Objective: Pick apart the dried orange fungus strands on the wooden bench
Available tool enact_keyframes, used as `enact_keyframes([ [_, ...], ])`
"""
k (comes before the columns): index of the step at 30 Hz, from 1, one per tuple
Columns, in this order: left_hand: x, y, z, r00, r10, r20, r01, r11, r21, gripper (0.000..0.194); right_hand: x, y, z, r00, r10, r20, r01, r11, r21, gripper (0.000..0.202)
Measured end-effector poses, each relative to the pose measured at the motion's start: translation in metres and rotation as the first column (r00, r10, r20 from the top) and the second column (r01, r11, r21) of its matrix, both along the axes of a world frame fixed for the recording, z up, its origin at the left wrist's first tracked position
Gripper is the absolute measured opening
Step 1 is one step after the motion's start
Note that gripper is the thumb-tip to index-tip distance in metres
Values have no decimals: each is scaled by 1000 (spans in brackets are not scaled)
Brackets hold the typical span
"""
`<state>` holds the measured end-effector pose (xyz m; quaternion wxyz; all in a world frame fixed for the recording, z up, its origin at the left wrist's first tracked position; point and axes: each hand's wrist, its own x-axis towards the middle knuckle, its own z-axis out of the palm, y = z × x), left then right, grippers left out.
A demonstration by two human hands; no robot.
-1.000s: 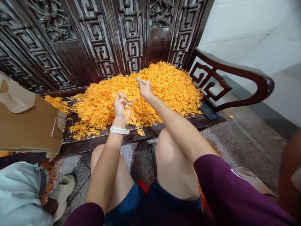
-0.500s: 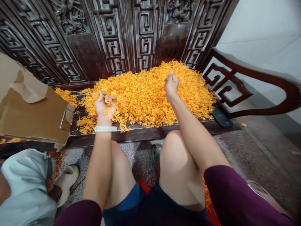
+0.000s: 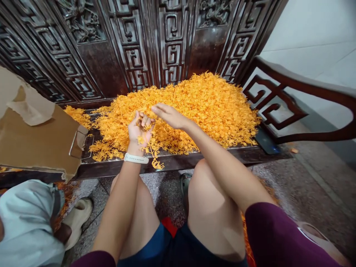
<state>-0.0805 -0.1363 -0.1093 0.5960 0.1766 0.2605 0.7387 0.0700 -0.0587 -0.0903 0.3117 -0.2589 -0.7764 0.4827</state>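
Note:
My left hand [image 3: 141, 129] is turned palm up, its fingers curled around a few small orange plastic flower pieces [image 3: 144, 140]. A strand of them dangles past the wrist toward the bench edge. Just to the right, my right hand [image 3: 169, 115] reaches toward the left fingertips, back of the hand up and fingers stretched out together. Its thumb and underside are hidden, and I see nothing held in it. Behind both hands a large heap of the same orange flower pieces [image 3: 211, 107] covers the dark wooden bench [image 3: 178, 159].
A torn cardboard box [image 3: 36, 137] stands at the left beside a metal wire handle [image 3: 72, 142]. A phone [image 3: 267, 142] lies near the carved armrest [image 3: 314, 89]. Another person's leg in pale trousers [image 3: 27, 218] is at the lower left. The carved backrest [image 3: 111, 66] rises behind the heap.
My right hand has come from over the heap leftward to my left hand, its closed fingers now stretched out. My left hand has shifted right, still holding the orange pieces.

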Motion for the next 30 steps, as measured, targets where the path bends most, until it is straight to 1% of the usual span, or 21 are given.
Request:
enact_keyframes([
  [1,2,1,-1,1000,19,-5,-19,1000,-17,45,-6,-6,0,998,59,-4,-59,998,18,39],
  [2,4,2,-2,999,32,-5,-33,999,-33,46,-11,-10,0,997,83,5,-84,995,59,38],
  [3,5,2,-3,999,35,2,-35,999,-41,46,-15,-12,-1,997,79,22,-81,992,102,38],
  [5,4,3,-4,999,-5,37,6,1000,-22,44,-19,-11,-4,999,13,52,-20,990,143,41],
  [7,1,3,-3,995,-66,73,66,998,10,40,-22,-5,-7,996,-62,56,51,982,182,48],
  [9,-1,2,-2,991,-92,93,91,996,15,39,-25,2,-12,996,-86,22,80,977,198,55],
  [12,-2,1,3,989,-95,111,95,995,3,40,-29,7,-16,997,-32,-67,40,992,123,60],
  [15,-2,0,8,988,-102,117,103,995,-2,42,-35,2,-15,987,55,-148,-61,997,-37,63],
  [16,-3,-1,10,988,-110,113,111,994,-2,43,-37,-2,-13,981,94,-171,-113,989,-100,65],
  [18,-6,-3,12,985,-142,101,143,990,0,46,-40,-11,-7,964,168,-205,-212,953,-218,66],
  [20,-11,-5,14,980,-180,83,182,983,-12,51,-44,-19,-1,954,193,-228,-256,922,-291,65],
  [22,-16,-7,16,978,-201,52,204,978,-45,55,-45,-23,3,950,190,-246,-264,911,-316,62],
  [25,-23,-10,18,972,-236,-5,234,969,-79,56,-43,-22,3,947,213,-239,-284,905,-317,60],
  [27,-26,-12,18,952,-304,-28,301,950,-79,54,-39,-19,1,951,243,-194,-295,902,-316,60],
  [30,-27,-14,18,904,-423,-65,418,905,-75,51,-33,-16,-2,945,289,-151,-323,893,-314,59],
])
